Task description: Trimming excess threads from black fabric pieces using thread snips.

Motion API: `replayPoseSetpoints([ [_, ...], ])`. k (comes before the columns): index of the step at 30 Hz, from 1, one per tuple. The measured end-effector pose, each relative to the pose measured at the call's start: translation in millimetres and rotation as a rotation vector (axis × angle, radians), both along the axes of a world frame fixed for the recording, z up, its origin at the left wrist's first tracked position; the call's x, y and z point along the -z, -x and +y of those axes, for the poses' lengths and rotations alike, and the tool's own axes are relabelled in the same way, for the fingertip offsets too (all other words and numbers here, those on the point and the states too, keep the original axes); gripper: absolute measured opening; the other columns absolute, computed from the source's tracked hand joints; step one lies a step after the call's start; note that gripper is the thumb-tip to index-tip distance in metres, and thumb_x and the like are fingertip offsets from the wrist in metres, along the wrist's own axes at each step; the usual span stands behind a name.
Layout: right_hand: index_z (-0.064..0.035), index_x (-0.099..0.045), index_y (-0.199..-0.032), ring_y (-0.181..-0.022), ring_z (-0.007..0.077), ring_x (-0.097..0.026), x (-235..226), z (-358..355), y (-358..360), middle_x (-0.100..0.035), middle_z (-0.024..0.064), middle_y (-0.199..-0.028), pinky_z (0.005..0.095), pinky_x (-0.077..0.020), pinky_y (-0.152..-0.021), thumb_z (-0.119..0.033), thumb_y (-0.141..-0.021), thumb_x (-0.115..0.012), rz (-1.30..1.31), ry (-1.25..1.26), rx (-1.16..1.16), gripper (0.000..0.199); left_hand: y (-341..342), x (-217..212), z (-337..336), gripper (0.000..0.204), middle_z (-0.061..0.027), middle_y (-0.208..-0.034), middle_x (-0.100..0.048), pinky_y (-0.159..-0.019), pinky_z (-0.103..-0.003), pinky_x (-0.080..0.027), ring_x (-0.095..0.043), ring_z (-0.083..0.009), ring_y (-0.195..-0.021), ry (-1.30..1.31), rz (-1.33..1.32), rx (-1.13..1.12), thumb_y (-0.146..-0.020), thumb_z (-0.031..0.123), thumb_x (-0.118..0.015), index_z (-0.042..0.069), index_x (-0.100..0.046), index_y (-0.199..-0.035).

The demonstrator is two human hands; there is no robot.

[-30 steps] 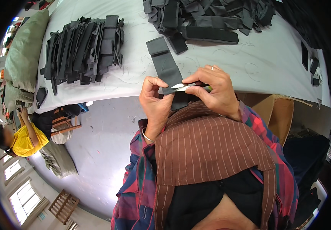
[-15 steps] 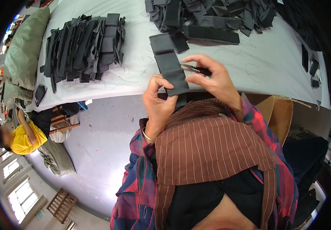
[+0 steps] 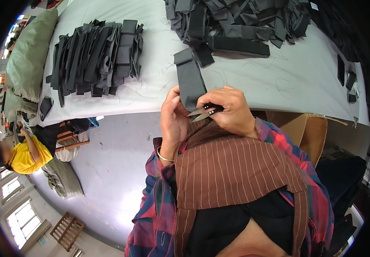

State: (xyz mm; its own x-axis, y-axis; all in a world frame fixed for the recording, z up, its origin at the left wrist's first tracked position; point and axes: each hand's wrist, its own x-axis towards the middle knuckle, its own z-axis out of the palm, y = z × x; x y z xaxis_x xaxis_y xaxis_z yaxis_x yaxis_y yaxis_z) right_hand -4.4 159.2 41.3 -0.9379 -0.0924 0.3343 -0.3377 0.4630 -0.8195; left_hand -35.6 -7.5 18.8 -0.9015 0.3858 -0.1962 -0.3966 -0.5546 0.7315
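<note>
A dark grey fabric strip (image 3: 191,79) lies with its far end on the white-covered table and its near end at the table's front edge. My left hand (image 3: 173,118) is closed on the left side of that near end. Thread snips (image 3: 206,111) with a black handle are gripped in my right hand (image 3: 232,111). Their two blades stand apart and point left toward my left fingers, just below the strip's near end. Whether the blades touch the fabric or a thread I cannot tell.
A neat row of dark fabric strips (image 3: 95,58) lies at the left of the table (image 3: 155,64); a loose heap of similar pieces (image 3: 245,21) is at the back. A stuffed sack (image 3: 30,55) borders the left edge. Below right stands a cardboard box (image 3: 313,132). A person in yellow (image 3: 33,154) works far left.
My right hand has brought the snips down and left, from the strip's right edge to its near end. The strip has shifted nearer to me.
</note>
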Motion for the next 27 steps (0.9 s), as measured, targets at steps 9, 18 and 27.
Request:
replayPoseSetpoints([
  [9, -0.0078, -0.068, -0.094, -0.071, 0.0170, -0.058, -10.3, 19.2, 3.8, -0.064, 0.0038, -0.080, 0.0281, -0.0437, -0.067, -0.008, -0.076, -0.070, -0.172, 0.182, 0.066, 0.018, 5.9, -2.5, 4.1, 0.017, -0.0036, -0.097, -0.061, -0.080, -0.023, -0.045, -0.055, -0.0077, -0.088, 0.205, 0.014, -0.080, -0.088, 0.000, -0.062, 0.002, -0.055, -0.103],
  [18, -0.0124, -0.066, -0.085, -0.064, 0.0162, -0.055, -6.1, 22.0, 19.8, -0.064, -0.0020, -0.075, 0.0300, -0.0342, -0.064, -0.022, -0.078, -0.073, 0.072, -0.156, 0.237, 0.013, 4.4, -7.6, 8.1, 0.013, -0.0038, -0.096, -0.062, -0.076, -0.022, -0.047, -0.057, -0.0069, -0.084, 0.183, 0.017, -0.049, -0.089, 0.000, -0.060, 0.002, -0.055, -0.101],
  [27, -0.0128, -0.065, -0.084, -0.063, 0.0170, -0.057, -14.7, 29.9, 11.0, -0.063, -0.0004, -0.071, 0.0300, -0.0368, -0.063, -0.021, -0.077, -0.074, 0.056, -0.112, 0.278, 0.014, 3.7, -11.6, 6.0, 0.011, -0.0038, -0.095, -0.063, -0.071, -0.021, -0.048, -0.057, -0.0061, -0.080, 0.175, -0.025, -0.067, -0.088, -0.002, -0.060, 0.002, -0.056, -0.098],
])
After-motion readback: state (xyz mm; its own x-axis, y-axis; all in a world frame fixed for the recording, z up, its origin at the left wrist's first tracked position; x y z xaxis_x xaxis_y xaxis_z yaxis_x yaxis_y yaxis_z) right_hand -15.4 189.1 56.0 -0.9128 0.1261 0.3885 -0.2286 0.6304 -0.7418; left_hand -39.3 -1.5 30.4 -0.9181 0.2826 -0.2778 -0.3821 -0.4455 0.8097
